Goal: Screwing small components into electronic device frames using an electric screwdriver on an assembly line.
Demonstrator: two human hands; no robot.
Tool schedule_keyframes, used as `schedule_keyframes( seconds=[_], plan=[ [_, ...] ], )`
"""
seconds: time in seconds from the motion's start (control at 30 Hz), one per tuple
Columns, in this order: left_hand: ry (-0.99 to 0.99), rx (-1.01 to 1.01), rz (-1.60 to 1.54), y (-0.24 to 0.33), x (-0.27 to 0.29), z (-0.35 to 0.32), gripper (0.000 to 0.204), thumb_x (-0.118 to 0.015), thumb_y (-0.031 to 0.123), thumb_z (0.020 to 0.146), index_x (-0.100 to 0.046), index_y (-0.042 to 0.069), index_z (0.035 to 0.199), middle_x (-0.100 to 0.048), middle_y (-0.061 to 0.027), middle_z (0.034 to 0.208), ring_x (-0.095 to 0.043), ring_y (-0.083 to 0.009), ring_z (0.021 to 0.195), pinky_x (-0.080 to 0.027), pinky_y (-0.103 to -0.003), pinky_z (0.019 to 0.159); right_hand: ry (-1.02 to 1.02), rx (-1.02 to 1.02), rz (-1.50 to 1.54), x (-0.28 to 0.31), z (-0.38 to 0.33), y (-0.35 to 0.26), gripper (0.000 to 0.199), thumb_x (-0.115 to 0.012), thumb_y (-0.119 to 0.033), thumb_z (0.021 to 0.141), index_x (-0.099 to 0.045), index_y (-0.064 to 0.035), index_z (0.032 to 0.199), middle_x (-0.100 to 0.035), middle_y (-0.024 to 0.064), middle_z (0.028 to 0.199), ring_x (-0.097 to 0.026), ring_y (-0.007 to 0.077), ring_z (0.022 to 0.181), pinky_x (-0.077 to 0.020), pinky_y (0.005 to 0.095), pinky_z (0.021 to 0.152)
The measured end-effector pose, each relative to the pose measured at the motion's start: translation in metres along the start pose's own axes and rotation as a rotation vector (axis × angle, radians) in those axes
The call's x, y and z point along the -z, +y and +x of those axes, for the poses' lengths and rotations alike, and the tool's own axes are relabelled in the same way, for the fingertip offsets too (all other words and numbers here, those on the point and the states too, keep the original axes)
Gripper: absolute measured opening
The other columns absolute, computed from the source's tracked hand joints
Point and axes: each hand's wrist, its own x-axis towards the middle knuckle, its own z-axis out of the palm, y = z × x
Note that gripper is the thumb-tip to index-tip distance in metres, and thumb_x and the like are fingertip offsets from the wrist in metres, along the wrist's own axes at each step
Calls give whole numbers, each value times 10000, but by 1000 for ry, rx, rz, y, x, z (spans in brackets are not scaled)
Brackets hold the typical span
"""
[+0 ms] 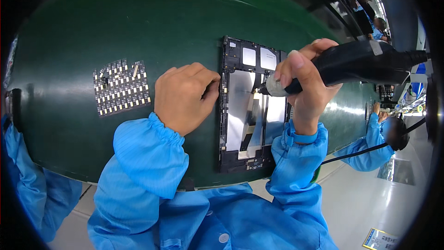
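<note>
A black electric screwdriver [360, 62] lies in the grip of my right hand [307, 81], its pale nose pointing left. The bit's tip is over the middle of an opened tablet housing [224, 125], at a dark strip; whether it touches a screw is too small to tell. The housing lies flat with silvery metal plates and a black rim. My left hand [185, 95] is closed at the housing's left edge, thumb and forefinger pinched at the rim; the other fingers curl out of sight. Left of that hand lies a sheet of small black-and-white parts [122, 90].
Everything lies on a green work mat [185, 23]. A black cable [356, 152] runs behind my right forearm. Co-workers in blue sleeves sit at the right [370, 150] and the far left [32, 176]. A dark rack [333, 0] stands at the back right.
</note>
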Motion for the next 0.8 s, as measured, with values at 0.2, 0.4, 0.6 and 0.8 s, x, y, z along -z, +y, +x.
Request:
schedule_keyframes(
  seconds=[0.2, 0.4, 0.6, 0.8],
  plan=[
    [7, -3, -16, -3, -1, -1, 70, -680, 70, 710, -669, 85, 778, -614, -38, 742, -614, -233, 709, -437, -363, 608, 49, -24, -7, -5, 1, -4, 387, -690, 61, 751, -482, -4, 1071, -592, 98, 614, -577, 172, 480, -503, 304, 506],
    [23, -43, -21, -6, -3, 0, 92, -693, 50, 703, -672, 70, 790, -636, -50, 749, -611, -240, 650, -443, -345, 583, -34, 27, 119, -30, 12, -6, 404, -685, 69, 752, -473, 15, 1092, -590, 97, 615, -564, 156, 475, -487, 286, 488],
    [23, -55, -19, -4, -1, 1, 91, -686, 55, 695, -673, 72, 784, -634, -52, 760, -617, -246, 685, -435, -352, 583, -95, 25, 51, -43, 17, 5, 406, -715, 66, 749, -474, 17, 1071, -600, 94, 614, -578, 147, 486, -469, 255, 484],
    [1, -30, 11, -3, 0, 1, 80, -679, 59, 692, -669, 70, 770, -632, -48, 757, -617, -243, 684, -433, -355, 585, -80, 26, 71, -48, 17, 10, 393, -719, 59, 749, -482, 9, 1058, -605, 92, 618, -582, 143, 490, -474, 255, 488]
  ],
)
